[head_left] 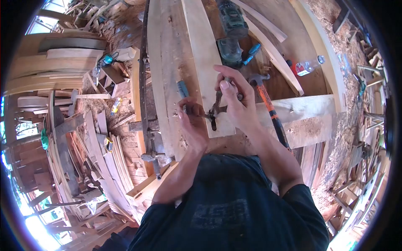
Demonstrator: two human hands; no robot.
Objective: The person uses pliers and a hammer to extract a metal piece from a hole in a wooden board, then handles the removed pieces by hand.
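Observation:
My left hand [194, 123] is over the pale board [203, 54], its fingers curled round a dark, thin metal part that I cannot make out fully. My right hand [236, 98] is closed on the end of a dark metal tool [217, 102], which slants down to the board between my hands. Below the tool, a dark slot [213, 124] shows near the board's end. Right of my right hand lies a hammer [266, 102] with an orange and black handle. A blue-handled object [182, 89] rests just above my left hand.
A green power drill [232, 25] and a blue tool [251, 54] lie beyond my hands. To the right is a clear plastic bottle [309, 66]. A long clamp screw [155, 161] is at the bench's left edge. Stacked planks [54, 65] fill the left side.

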